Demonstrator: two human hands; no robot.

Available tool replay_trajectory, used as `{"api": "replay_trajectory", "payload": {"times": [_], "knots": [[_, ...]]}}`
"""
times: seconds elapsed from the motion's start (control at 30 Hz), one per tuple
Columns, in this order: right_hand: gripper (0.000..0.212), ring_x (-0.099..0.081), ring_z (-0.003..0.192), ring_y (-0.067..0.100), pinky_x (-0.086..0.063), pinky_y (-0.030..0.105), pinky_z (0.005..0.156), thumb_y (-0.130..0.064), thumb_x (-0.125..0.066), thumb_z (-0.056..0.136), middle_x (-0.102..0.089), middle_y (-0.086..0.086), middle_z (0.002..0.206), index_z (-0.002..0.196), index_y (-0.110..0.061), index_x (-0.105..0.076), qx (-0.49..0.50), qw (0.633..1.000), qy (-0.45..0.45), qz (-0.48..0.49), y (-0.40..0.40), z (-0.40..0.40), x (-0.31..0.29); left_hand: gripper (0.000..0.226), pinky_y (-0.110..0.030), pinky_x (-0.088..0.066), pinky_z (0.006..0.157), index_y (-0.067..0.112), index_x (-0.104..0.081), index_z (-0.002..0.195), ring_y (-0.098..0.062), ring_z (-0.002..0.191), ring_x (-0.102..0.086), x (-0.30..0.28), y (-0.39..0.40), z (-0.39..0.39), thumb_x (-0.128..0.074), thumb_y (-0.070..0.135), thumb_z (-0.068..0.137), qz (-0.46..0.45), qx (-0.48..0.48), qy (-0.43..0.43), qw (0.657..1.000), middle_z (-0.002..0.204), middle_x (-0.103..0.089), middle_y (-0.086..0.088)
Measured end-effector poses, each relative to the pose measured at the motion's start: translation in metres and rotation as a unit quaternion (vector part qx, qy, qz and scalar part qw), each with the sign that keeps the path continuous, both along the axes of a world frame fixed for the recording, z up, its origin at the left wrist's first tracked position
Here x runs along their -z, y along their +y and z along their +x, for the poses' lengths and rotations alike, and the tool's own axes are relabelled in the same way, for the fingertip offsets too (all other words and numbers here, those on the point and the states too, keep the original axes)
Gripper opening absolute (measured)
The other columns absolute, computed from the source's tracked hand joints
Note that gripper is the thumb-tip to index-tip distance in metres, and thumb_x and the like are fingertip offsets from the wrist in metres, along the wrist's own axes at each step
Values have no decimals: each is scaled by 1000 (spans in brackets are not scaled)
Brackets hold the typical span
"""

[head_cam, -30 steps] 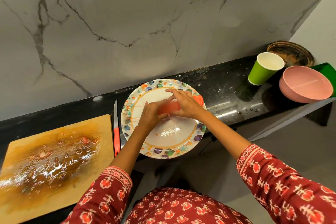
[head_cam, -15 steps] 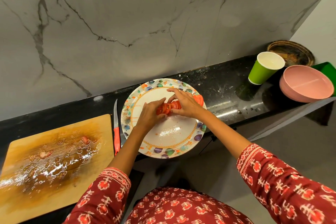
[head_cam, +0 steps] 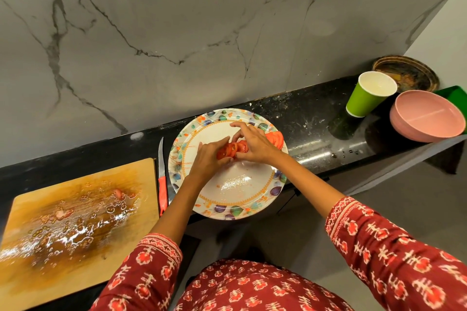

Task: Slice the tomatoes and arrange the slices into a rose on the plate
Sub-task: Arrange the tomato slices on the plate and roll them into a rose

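Your fingers [head_cam: 228,139] on both hands curl around a row of red tomato slices [head_cam: 233,149], wet and overlapping, over the floral plate [head_cam: 235,206] on the counter [head_cam: 310,118]. More slices [head_cam: 275,137] lie behind your right hand [head_cam: 255,144].

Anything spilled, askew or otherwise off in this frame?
Yes. The cutting board is wet with tomato juice, seeds and scraps. The knife lies wedged between board and plate, blade pointing away. The plate overhangs the counter's front edge. Both hands work the tomato slices normally.
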State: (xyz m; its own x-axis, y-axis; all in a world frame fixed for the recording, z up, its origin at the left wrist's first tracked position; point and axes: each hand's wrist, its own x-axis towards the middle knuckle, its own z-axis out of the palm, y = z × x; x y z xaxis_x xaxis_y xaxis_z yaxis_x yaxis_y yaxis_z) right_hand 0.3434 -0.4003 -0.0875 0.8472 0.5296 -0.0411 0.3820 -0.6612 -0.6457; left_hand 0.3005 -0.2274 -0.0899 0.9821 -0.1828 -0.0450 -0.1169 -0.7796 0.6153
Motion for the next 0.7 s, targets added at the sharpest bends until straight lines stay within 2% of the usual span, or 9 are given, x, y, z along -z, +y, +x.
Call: {"api": "replay_trajectory", "payload": {"times": [0.13, 0.23, 0.4, 0.47, 0.57, 0.7], "knots": [[77, -45, 114, 16, -31, 47, 105, -28, -73, 76, -58, -5, 111, 139, -18, -29, 12, 1000, -6, 25, -4, 0, -2, 64, -55, -26, 108, 14, -43, 136, -26, 118, -52, 0, 1, 1, -69, 27, 80, 0, -4, 2, 1000, 130, -56, -9], [80, -45, 117, 18, -30, 45, 104, -34, -75, 75, -58, -4, 114, 139, -17, -29, 1, 1000, -3, 11, -11, -1, -4, 65, -56, -27, 107, 15, -44, 136, -24, 118, -53, -1, 0, 1, -71, 27, 78, 4, -4, -1, 1000, 129, -57, -8], [78, -39, 128, 23, -27, 50, 108, -34, -76, 75, -53, 0, 132, 137, -15, -32, -13, 1000, -4, -10, -12, -2, -8, 66, -54, -28, 107, 15, -44, 135, -24, 118, -52, 1, -4, 0, -72, 28, 77, 6, -11, -7, 1000, 129, -57, -7], [82, -39, 129, 23, -26, 49, 108, -34, -76, 74, -53, -1, 132, 139, -16, -30, -14, 1000, -5, -24, -11, -1, -10, 66, -53, -28, 107, 16, -44, 135, -24, 117, -52, 3, -4, 1, -72, 28, 77, 5, -20, -10, 1000, 129, -57, -7], [89, -37, 129, 22, -23, 47, 109, -33, -76, 73, -53, -2, 130, 143, -21, -22, -16, 998, -16, -56, -15, -2, -10, 69, -52, -22, 112, 18, -41, 137, -25, 121, -49, 3, -6, 1, -72, 28, 77, 10, -33, -3, 999, 132, -53, -9], [89, -36, 128, 20, -21, 48, 110, -27, -74, 74, -53, -4, 128, 144, -23, -20, -7, 997, -19, -75, -23, -4, -10, 68, -50, -14, 115, 19, -42, 137, -25, 121, -49, 5, -6, 2, -72, 31, 77, 27, -36, -3, 999, 130, -55, -8]]}}
